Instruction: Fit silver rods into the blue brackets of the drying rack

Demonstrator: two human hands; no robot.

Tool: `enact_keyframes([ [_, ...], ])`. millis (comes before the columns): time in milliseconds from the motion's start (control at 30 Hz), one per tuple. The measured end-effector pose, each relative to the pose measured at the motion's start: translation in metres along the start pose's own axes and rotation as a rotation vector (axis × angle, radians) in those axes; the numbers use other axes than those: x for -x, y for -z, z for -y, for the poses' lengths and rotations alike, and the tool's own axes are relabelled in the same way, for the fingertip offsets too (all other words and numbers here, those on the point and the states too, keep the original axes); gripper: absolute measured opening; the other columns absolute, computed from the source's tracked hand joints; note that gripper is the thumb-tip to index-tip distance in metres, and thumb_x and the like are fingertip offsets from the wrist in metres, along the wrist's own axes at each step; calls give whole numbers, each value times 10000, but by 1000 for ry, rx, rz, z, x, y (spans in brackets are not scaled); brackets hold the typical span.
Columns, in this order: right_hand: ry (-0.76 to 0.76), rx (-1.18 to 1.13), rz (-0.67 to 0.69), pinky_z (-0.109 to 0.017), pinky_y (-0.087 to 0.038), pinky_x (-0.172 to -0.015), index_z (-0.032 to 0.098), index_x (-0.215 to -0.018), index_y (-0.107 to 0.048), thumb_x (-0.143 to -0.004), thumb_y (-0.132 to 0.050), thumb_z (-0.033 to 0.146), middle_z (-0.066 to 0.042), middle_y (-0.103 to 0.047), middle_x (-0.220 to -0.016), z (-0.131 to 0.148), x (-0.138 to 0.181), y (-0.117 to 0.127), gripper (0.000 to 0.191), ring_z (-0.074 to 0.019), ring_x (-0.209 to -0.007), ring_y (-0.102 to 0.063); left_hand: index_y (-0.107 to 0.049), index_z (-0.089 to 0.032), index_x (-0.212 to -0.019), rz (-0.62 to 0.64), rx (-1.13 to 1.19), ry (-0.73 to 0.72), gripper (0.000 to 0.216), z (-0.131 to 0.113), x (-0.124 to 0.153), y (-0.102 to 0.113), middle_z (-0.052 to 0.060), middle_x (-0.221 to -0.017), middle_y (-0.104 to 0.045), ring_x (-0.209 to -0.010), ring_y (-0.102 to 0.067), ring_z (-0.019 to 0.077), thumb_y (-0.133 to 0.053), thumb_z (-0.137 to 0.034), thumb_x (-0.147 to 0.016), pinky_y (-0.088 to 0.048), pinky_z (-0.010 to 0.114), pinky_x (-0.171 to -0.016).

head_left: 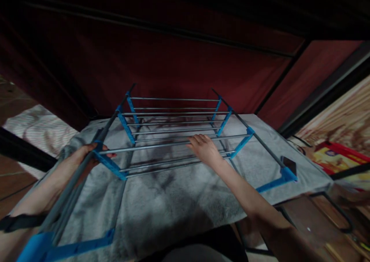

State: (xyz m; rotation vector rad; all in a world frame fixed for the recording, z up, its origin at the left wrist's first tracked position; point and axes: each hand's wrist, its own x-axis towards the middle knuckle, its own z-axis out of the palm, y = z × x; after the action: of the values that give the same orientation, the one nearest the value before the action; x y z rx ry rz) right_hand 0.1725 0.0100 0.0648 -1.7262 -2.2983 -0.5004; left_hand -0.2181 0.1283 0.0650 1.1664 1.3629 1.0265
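Note:
A shoe-rack-like frame of grey metal tubes and blue plastic brackets lies on its side across a grey cloth (173,200). My left hand (85,154) wraps round the left corner, where a blue bracket (111,165) meets the side pole; its thumb and a finger show near the end of the crossbar. Over the middle of that long metal crossbar (156,146), my right hand (204,148) curls its fingers onto the tube. At the right, another blue bracket (244,141) joins the bar to the far pole. Blue end pieces (81,248) stand out in front.
A dark phone (289,165) rests by the right end piece (279,179). Behind the rack rises a dark red panel (173,65). A red and yellow package (338,158) lies at the right, off the cloth. Extra grey tubes (71,204) run beside my left forearm.

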Motion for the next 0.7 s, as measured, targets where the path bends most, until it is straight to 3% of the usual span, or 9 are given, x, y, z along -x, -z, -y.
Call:
enact_keyframes([
  [167,56,18,17,-325,-448,-835,192,-1018,-645,-1065,-498,380,-85,-705,-996,-11,-5,-3,243,-211,-950,-653,-583,-218,-801,-89,50,72,156,-16,16,-13,-8,-611,-632,-769,-684,256,-497,-309,-894,-507,492,-1066],
  [333,102,7,42,-302,-449,-789,198,-1029,-629,-1082,-445,399,-76,-715,-1027,-16,-7,-3,277,-194,-964,-671,-573,-205,-778,-162,55,124,159,-19,8,-16,-12,-596,-604,-738,-675,244,-476,-251,-896,-471,523,-1100],
  [500,109,-4,74,-296,-449,-758,202,-1053,-630,-1092,-419,400,-64,-726,-1037,-18,-8,-1,293,-193,-964,-690,-589,-200,-807,-72,13,104,170,-9,-2,-5,4,-594,-644,-781,-690,252,-487,-305,-893,-475,503,-1093],
  [700,113,-30,69,-288,-450,-767,196,-1061,-664,-1073,-498,341,-74,-738,-1012,-18,-8,-1,221,-192,-942,-687,-629,-163,-929,28,81,11,266,3,2,6,2,-779,-718,-865,-706,222,-565,-417,-881,-515,446,-1057],
])
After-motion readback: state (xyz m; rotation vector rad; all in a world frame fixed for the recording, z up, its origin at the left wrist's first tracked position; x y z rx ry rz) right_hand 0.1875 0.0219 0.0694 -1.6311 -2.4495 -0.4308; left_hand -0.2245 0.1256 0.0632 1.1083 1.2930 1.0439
